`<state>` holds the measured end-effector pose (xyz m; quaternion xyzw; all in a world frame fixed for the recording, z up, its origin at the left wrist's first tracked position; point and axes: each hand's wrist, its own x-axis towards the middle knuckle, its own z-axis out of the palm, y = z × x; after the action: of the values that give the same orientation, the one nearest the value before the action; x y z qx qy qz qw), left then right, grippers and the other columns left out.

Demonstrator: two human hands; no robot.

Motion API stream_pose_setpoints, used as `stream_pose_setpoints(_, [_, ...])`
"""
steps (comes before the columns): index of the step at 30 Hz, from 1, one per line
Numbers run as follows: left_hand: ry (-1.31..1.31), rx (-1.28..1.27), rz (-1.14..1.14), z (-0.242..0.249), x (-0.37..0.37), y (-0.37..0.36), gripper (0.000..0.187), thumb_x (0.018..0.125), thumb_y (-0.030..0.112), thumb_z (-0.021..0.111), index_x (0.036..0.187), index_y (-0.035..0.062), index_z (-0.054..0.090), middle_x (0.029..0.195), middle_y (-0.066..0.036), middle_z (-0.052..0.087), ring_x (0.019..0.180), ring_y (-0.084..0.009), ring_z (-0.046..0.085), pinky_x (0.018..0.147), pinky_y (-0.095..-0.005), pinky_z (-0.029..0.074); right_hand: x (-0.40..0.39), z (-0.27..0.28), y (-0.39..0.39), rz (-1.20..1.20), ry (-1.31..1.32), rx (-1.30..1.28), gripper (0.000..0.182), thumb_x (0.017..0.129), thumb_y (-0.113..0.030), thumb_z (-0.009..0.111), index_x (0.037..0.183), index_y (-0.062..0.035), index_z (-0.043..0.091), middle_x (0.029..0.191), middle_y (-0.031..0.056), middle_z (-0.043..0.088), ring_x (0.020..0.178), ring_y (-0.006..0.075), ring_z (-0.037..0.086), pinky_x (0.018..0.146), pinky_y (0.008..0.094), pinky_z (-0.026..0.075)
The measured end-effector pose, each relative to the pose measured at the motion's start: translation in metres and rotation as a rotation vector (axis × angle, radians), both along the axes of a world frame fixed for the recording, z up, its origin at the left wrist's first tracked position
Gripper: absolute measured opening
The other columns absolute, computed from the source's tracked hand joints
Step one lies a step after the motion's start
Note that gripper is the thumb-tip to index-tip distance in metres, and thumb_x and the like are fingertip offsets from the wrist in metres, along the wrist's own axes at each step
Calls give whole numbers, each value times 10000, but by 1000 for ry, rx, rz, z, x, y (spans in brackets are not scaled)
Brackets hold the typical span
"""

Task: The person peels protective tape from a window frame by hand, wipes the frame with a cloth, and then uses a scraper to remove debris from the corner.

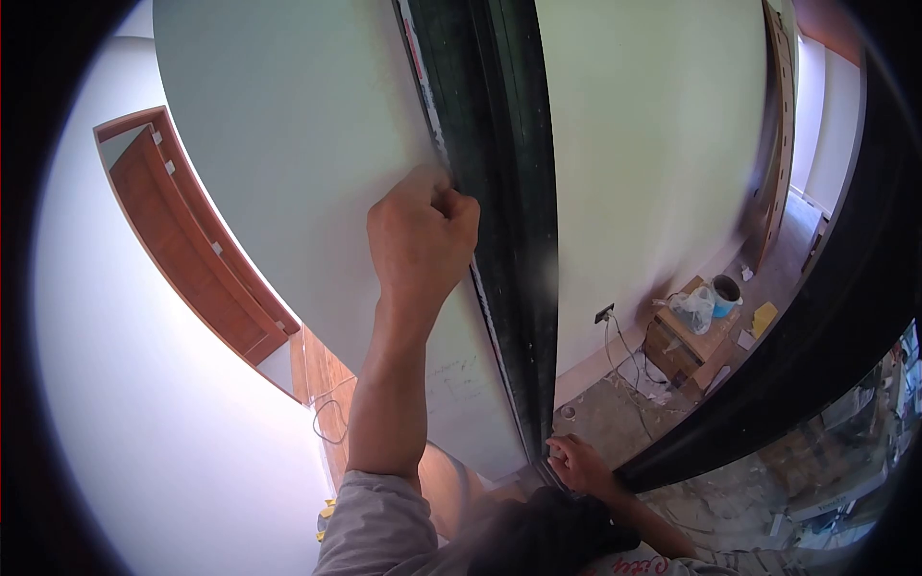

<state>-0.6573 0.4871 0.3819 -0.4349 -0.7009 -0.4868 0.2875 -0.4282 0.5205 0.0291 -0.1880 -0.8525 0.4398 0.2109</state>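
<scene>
A black door or window frame (519,192) runs from top to bottom through the middle of the head view. Along its left edge, where it meets the pale wall (307,144), there is a ragged whitish strip (483,298). My left hand (423,230) is closed in a fist against this edge at mid-height; anything inside the fingers is hidden. Low down, my right hand (581,465) is at the right side of the frame's bottom end, its fingers curled and pressed together near the edge. What they pinch, if anything, is too small to make out.
A cardboard box (687,336) with a plastic bag (693,309) and a blue bucket (726,293) stands beyond the frame. Cables hang from a wall socket (603,314). A black bar (768,384) curves across the right. A brown wooden door (192,240) is at left.
</scene>
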Motion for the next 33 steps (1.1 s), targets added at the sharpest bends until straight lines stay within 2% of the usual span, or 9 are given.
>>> stream_pose_setpoints(2, [40, 24, 21, -6, -1, 4, 37, 752, 39, 583, 731, 9, 578, 539, -35, 524, 482, -88, 454, 499, -269, 392, 0, -3, 0, 0, 18, 8, 323, 824, -123, 652, 1116, -14, 571, 924, 159, 605, 734, 303, 630, 701, 401, 505])
stream_pose_setpoints(5, [111, 69, 79, -9, 2, 5, 39, 758, 37, 578, 734, 15, 556, 535, -47, 528, 471, -116, 466, 498, -279, 399, 2, -4, 1, -2, 40, 31, 329, 827, -124, 652, 1125, -14, 567, 937, 162, 605, 735, 298, 631, 693, 396, 506])
stream_pose_setpoints(7, [66, 72, 114, -8, 6, 7, 64, 729, 46, 598, 709, 18, 545, 601, -116, 579, 550, -299, 573, 533, -365, 453, 3, -2, 1, -11, 42, 44, 332, 828, -125, 652, 1129, -15, 565, 944, 164, 605, 737, 295, 632, 688, 393, 507])
stream_pose_setpoints(14, [-79, 119, 111, -9, 11, 9, 37, 725, 41, 583, 734, 11, 564, 616, -114, 591, 545, -292, 569, 563, -380, 469, 9, 3, 0, -68, 36, 25, 358, 827, -142, 652, 1156, -37, 559, 955, 149, 603, 724, 262, 624, 692, 393, 505])
stream_pose_setpoints(17, [-114, 225, 119, -12, 16, 10, 62, 777, 52, 587, 802, 2, 615, 601, -83, 589, 542, -204, 587, 526, -331, 462, 11, -3, 1, -96, 71, 52, 352, 825, -140, 651, 1151, -40, 562, 951, 144, 601, 720, 257, 624, 686, 388, 505])
stream_pose_setpoints(19, [-557, 354, -280, -13, 18, 0, 131, 845, 76, 602, 926, -1, 672, 604, -43, 586, 535, -112, 581, 480, -259, 439, 11, -7, 0, -113, 94, 59, 350, 824, -139, 650, 1149, -41, 563, 954, 144, 601, 721, 255, 624, 685, 385, 506])
stream_pose_setpoints(26, [-541, 231, -172, -6, 22, -11, 214, 882, 98, 637, 1074, 16, 684, 752, -28, 635, 501, -73, 557, 468, -219, 434, 12, 0, -3, -60, 47, 45, 353, 822, -150, 654, 1147, -45, 566, 961, 138, 601, 728, 256, 626, 693, 388, 506])
stream_pose_setpoints(29, [-491, 219, -139, -8, 16, -8, 153, 879, 95, 637, 991, 9, 695, 792, -61, 659, 572, -120, 596, 520, -254, 461, 10, -3, -1, -68, 65, 69, 354, 826, -151, 651, 1153, -46, 566, 963, 139, 598, 731, 260, 621, 701, 391, 504])
stream_pose_setpoints(33, [123, 157, 53, -15, 2, 3, 54, 888, 43, 569, 889, 14, 614, 829, -117, 623, 650, -240, 595, 579, -345, 470, 11, -1, -2, -79, 8, 18, 357, 827, -148, 649, 1158, -45, 565, 955, 138, 596, 732, 263, 616, 705, 389, 504])
